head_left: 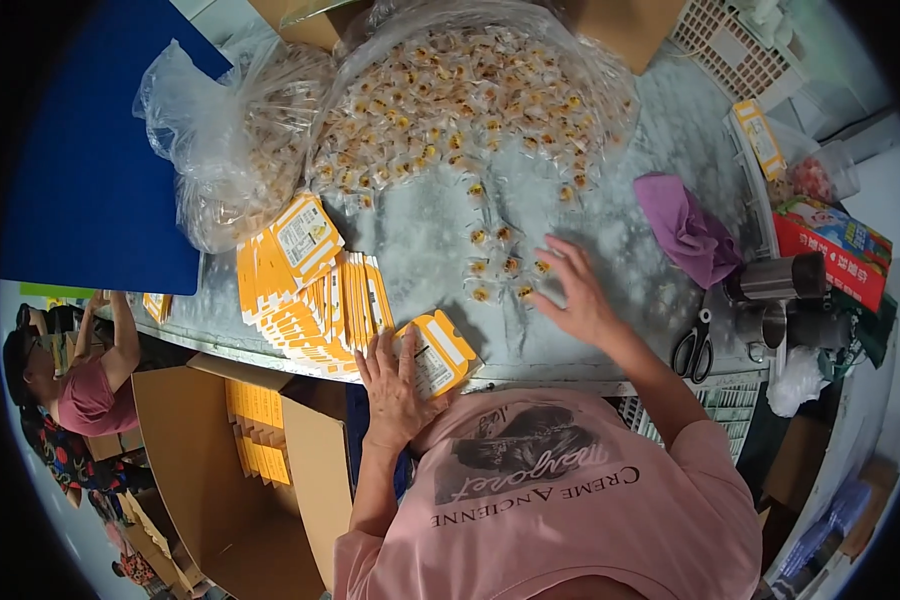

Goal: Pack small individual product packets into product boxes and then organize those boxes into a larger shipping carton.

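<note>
My left hand (390,385) is at the table's near edge, gripping the side of a flat yellow-and-white carton (440,352). Part of the carton is hidden under the hand. A fanned stack of similar flat cartons (315,300) lies just beyond it. My right hand (578,298) is open, thumb and fingers apart, over the table beside a few small clear-wrapped pieces (510,265) with yellow-brown centres. Its fingertips are close to the nearest pieces; whether they touch is unclear. Behind them spreads a large heap of the same wrapped pieces (470,110), partly in a clear plastic bag.
An open cardboard box (315,470) with yellow cartons inside stands below the table at left. Toward the right lie a purple cloth (685,230), black-handled scissors (694,352) and a metal cup (782,277). A blue panel (100,150) rises at left, near a co-worker (95,390).
</note>
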`<state>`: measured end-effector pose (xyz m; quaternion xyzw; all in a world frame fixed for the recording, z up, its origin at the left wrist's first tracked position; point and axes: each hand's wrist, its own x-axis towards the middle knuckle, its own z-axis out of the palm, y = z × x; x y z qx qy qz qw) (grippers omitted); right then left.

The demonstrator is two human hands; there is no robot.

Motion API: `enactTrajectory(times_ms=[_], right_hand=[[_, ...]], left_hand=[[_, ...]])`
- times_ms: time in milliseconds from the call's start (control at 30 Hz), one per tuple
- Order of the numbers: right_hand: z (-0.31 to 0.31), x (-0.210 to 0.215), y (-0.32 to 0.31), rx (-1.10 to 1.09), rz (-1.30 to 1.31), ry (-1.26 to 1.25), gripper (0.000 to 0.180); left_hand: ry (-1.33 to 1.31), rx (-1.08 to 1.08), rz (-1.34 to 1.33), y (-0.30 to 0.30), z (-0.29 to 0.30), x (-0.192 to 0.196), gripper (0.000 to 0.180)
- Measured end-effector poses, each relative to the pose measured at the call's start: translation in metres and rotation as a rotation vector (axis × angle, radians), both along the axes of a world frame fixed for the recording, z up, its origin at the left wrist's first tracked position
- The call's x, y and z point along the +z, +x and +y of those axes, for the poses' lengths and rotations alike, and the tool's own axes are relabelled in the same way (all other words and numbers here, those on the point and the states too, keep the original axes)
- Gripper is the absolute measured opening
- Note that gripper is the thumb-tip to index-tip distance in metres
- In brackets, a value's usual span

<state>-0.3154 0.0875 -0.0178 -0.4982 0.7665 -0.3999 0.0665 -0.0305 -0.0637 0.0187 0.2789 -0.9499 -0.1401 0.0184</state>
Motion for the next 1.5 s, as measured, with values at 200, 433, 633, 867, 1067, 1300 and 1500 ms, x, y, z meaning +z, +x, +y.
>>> enactTrajectory(times_ms=[200,433,633,867,1067,1300,1500], right_hand=[[-0.027,-0.025,0.017,0.191,0.204,0.037,0.050],[-0.017,-0.007,0.013,0.133,0.117,0.000,0.048],[-0.075,-0.006,0.029,0.249,0.164,0.104,0.059],[-0.075,-0.031,0.054,0.256,0.475,0.201,0.067],[-0.052,-0.011,0.022,0.251,0.036,-0.006,0.048],[-0.062,-0.030,-0.027,0.003,0.135,0.029,0.044],[-0.117,-0.017,-0.033,0.034,0.175,-0.033,0.043]], left_hand=[[-0.007,0.022,-0.001,0.002,0.001,-0.003,0.110],[0.000,0.019,0.043,0.004,0.002,-0.004,0.105],[-0.020,0.020,0.041,0.003,0.001,-0.010,0.109],[-0.033,0.026,0.056,0.003,0.003,-0.010,0.108],[0.015,0.029,0.064,0.003,0.002,-0.007,0.103],[-0.028,0.025,0.081,0.001,0.001,-0.004,0.104],[-0.034,0.024,0.060,0.001,0.004,-0.007,0.106]])
